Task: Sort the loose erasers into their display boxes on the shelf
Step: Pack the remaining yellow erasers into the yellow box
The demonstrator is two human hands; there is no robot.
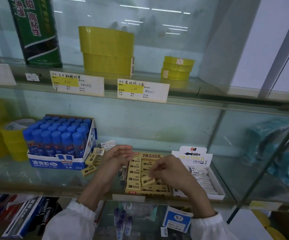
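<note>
Head view looks down onto a glass shelf (157,142), where the right hand (171,170) hovers over the open yellow 2B box (146,175). Its fingertips pinch a yellow eraser (147,180) by the right end, so the eraser sticks out leftward from the hand, tilted a little, just above the packed rows. Its long axis runs roughly left to right, much like the erasers already lying in the box. I judge the placing turns on that: the piece already lies nearly along the rows, so it needs only a small turn and a drop into a gap, though I cannot tell which slot is free beneath the fingers.

The left hand (117,155) hangs loosely curled and holds nothing, near the box's left rim. The loose yellow erasers (91,160) lie scattered to its left, between it and the blue glue-stick carton (60,148), some flat and some leaning. A few white-sleeved erasers (108,143) sit behind them. The left hand is plainly the nearer one for those. The white ink-and-pencil eraser box (204,177) stands just right of the yellow one, on the right hand's side.
</note>
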